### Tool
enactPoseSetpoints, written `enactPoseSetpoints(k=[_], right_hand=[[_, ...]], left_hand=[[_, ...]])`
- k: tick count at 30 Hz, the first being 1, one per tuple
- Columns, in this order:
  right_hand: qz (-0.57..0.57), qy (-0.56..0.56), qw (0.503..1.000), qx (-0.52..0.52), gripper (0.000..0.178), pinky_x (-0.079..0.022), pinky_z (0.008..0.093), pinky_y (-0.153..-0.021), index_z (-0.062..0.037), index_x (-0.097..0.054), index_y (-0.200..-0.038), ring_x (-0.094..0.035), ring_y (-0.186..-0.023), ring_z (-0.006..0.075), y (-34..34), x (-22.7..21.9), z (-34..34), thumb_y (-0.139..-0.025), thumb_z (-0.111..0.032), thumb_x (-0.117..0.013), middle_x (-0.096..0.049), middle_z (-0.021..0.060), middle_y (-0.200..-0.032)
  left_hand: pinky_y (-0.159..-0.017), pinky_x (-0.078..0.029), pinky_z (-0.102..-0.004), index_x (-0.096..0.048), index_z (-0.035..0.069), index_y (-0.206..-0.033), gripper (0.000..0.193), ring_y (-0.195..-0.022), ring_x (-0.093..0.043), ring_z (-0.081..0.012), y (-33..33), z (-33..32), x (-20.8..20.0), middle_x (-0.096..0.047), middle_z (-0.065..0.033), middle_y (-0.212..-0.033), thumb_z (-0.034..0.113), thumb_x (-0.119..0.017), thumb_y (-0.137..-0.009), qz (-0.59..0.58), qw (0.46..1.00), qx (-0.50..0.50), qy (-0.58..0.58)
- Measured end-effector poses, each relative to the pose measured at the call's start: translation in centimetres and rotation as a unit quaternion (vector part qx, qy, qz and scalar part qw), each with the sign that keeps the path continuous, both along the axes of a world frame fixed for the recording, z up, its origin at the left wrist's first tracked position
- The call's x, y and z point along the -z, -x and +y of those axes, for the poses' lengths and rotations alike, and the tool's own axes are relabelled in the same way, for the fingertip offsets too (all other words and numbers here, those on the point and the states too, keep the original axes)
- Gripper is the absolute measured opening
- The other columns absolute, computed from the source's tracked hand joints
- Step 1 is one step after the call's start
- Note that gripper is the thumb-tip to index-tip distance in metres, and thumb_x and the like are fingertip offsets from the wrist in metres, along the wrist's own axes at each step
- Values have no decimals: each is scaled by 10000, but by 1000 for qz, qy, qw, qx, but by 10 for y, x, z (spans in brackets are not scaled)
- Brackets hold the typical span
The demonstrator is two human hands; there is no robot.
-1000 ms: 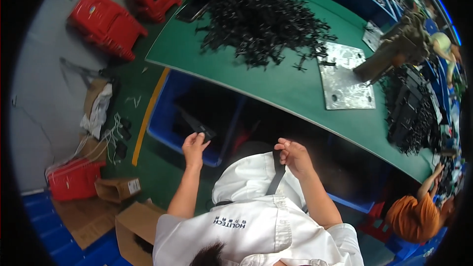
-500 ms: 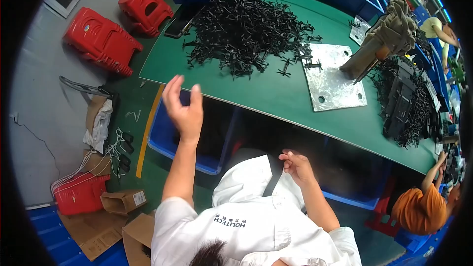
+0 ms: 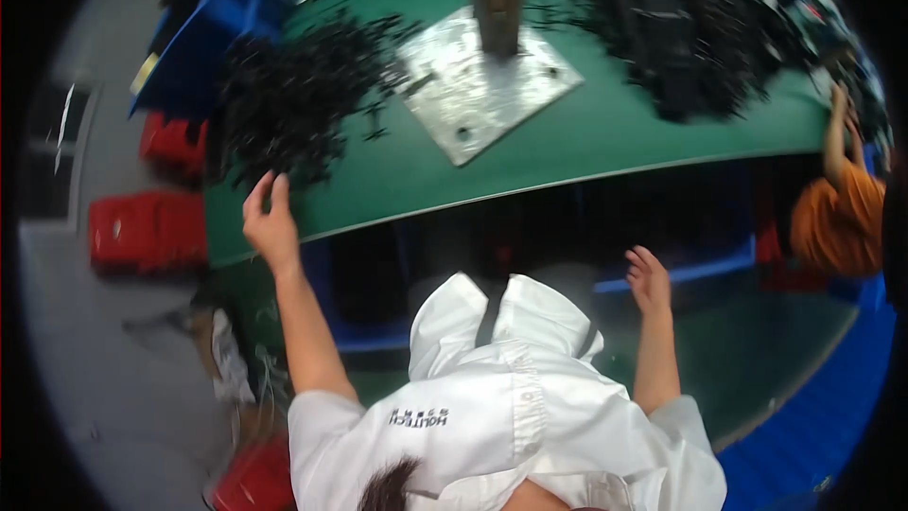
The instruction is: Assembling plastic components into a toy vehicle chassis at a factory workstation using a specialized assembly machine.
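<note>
Blur softens the whole frame, so single pieces in the heap of black parts [image 3: 288, 99] at the upper left run together. The top edge cuts off the brown post [image 3: 496, 0] on its metal plate [image 3: 482, 99], and the dark space under the bench [image 3: 397, 189] hides most of its contents. The heap lies just beyond the left hand [image 3: 270, 227], whose thumb and fingers are parted; contact cannot be told. The right hand [image 3: 650, 281], fingers loosely bent and spread, hangs at centre right, well away from it.
</note>
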State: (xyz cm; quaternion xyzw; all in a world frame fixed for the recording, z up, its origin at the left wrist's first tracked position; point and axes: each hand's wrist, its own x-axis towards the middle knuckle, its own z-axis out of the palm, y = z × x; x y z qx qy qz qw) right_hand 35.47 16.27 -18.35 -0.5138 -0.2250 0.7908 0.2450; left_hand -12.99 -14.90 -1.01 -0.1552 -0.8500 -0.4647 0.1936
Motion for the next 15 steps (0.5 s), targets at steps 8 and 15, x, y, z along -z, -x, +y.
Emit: enactPoseSetpoints(k=[8,15], right_hand=[[0,44,999,20,189,-414,223,-541,-105,-603,-931,-515,-619,97,-43,42,5,-861,-282,-600,-633,29,-875],[38,41,998,-2,162,-420,223,-560,-118,-614,-925,-513,-638,99,-23,43,0,-851,-262,-607,-613,24,-893]], left_hand=[[-687,-393,-196,-638,12,-1038,342,-804,-563,-72,1,5,-22,-654,-28,-851,236,-711,-790,-309,916,68,-245],[-733,-424,-218,-605,19,-1085,340,-854,-580,-97,-5,-7,-18,-636,-28,-940,219,-678,-820,-283,886,94,-354]])
